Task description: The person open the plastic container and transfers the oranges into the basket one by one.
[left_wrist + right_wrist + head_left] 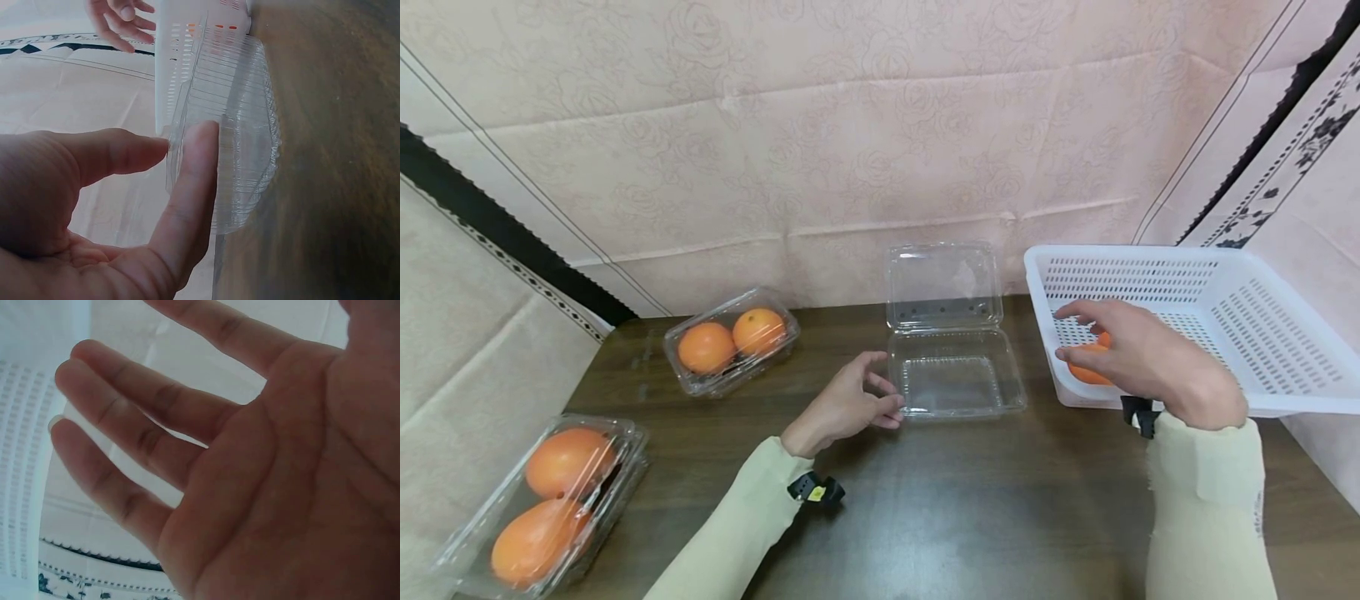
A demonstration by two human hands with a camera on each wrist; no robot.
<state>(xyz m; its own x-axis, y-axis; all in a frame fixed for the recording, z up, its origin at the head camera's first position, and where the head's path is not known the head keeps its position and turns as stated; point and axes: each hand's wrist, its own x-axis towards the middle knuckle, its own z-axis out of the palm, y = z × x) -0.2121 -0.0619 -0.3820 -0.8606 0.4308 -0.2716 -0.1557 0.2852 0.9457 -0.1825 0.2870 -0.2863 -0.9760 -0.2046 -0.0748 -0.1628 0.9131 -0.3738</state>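
A clear plastic clamshell box (958, 375) lies with its lid raised, near the back of the table. My left hand (853, 396) is at its left side, thumb and fingers apart, fingertips right at the box's edge. In the left wrist view, a finger overlaps the box's side wall. Over the left part of a white perforated basket (1292, 333), my right hand (1138, 354) hovers with fingers spread and nothing in the palm. Beneath it, orange fruit (1088, 367) shows in the basket, partly hidden by the hand.
Another clear box (673, 342) with two oranges (760, 331) stands at the back left. A nearer one (632, 442) at the front left holds two larger orange fruits (542, 542). Patterned cloth (865, 150) hangs behind the dark wooden table (955, 508).
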